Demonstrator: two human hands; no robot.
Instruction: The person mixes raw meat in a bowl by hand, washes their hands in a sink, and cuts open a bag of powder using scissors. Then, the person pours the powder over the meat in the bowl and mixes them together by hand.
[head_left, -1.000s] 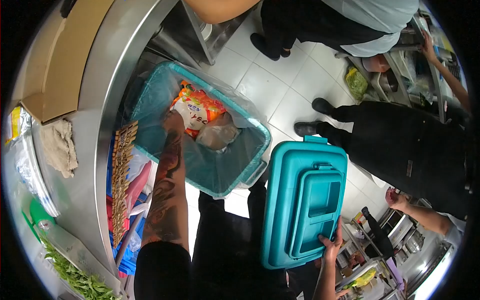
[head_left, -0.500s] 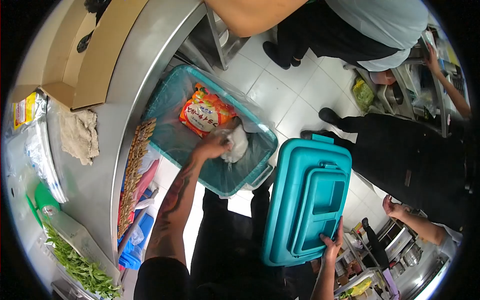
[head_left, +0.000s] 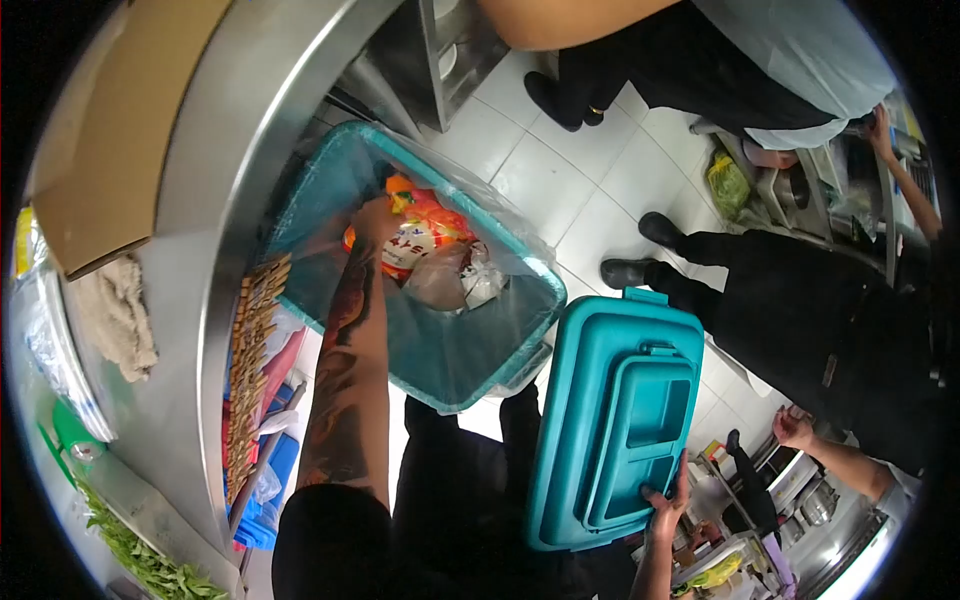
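A teal plastic bin (head_left: 500, 385) lined with a clear bag stands in front of me on the floor. Inside lies a shiny orange printed packet (head_left: 432, 222), and beside it a whitish plastic bag (head_left: 482, 280). My left hand (head_left: 376, 222) reaches down into the bin and closes on the packet's left edge; its fingertips are partly hidden. A teal bin lid (head_left: 575, 420) with recessed panels hangs upright to the right of the bin. My right hand (head_left: 668, 500) grips that lid at its lower right edge, thumb over the face.
On the left runs a steel counter (head_left: 185, 330) with a cardboard box (head_left: 130, 130), a beige cloth (head_left: 122, 320) and green leaves (head_left: 145, 560). Wooden skewers (head_left: 240, 385) stick out below it. Co-workers stand at the right, one with dark shoes (head_left: 628, 272) near the lid.
My left hand has let go of the whitish plastic bag and moved up-left to the orange packet. The right hand still holds the lid, and the view has shifted slightly.
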